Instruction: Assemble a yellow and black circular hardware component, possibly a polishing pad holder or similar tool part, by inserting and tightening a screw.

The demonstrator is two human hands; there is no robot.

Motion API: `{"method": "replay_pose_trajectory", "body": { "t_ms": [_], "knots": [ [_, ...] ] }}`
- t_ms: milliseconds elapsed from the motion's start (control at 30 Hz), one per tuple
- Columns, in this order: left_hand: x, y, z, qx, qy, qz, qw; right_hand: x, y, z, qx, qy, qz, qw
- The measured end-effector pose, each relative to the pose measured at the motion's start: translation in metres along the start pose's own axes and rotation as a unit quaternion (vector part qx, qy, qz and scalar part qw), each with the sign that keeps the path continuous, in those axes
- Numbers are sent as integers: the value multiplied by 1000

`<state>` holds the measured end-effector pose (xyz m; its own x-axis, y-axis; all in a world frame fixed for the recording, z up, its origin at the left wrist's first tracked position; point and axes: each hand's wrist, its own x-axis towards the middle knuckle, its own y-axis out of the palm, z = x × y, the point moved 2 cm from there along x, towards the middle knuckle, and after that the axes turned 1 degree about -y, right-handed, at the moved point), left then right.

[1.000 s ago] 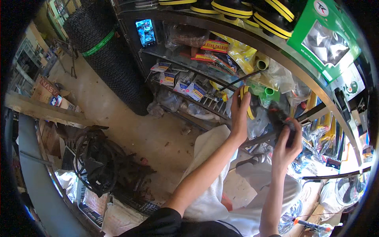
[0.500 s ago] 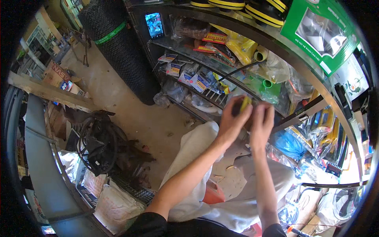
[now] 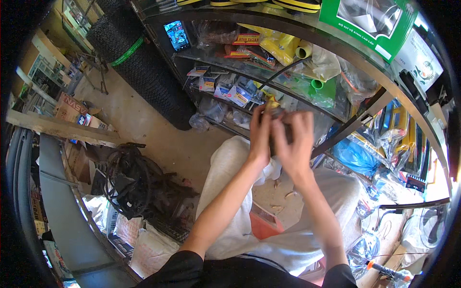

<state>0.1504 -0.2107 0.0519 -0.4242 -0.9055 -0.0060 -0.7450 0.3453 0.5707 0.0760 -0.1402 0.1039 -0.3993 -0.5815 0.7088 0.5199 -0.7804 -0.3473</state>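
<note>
My left hand and my right hand are close together in front of the shelf, above my knees. Both are closed around a small dark object with a yellow part sticking out at the top. Fingers cover most of it, so its kind is hidden. Just beyond it, packaged goods in blue-and-white card lie on the lower shelf. A thin black rod or tube pokes out over the shelf edge nearby.
A glass-and-metal shelf unit holds yellow bags and a green tube. A lit phone stands at its left end. A black mesh roll leans beside it. Dark coiled hose lies left; a red stool is beneath me.
Both hands have shifted left and come closer together around the object. The right hand now wraps over it with bent fingers. The whole view has turned slightly to the right.
</note>
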Motion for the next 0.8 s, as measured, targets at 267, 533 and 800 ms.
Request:
{"method": "replay_pose_trajectory", "body": {
  "t_ms": [267,533,800],
  "knots": [
    [-20,5,-10,184,64,30,980,15,3,-45,138,234,-3,962],
    [-17,14,-55,198,109,19,974,12,-1,-3,155,144,0,977],
    [-6,6,-62,262,-17,74,962,19,2,-14,86,59,-37,994]
  ]
}}
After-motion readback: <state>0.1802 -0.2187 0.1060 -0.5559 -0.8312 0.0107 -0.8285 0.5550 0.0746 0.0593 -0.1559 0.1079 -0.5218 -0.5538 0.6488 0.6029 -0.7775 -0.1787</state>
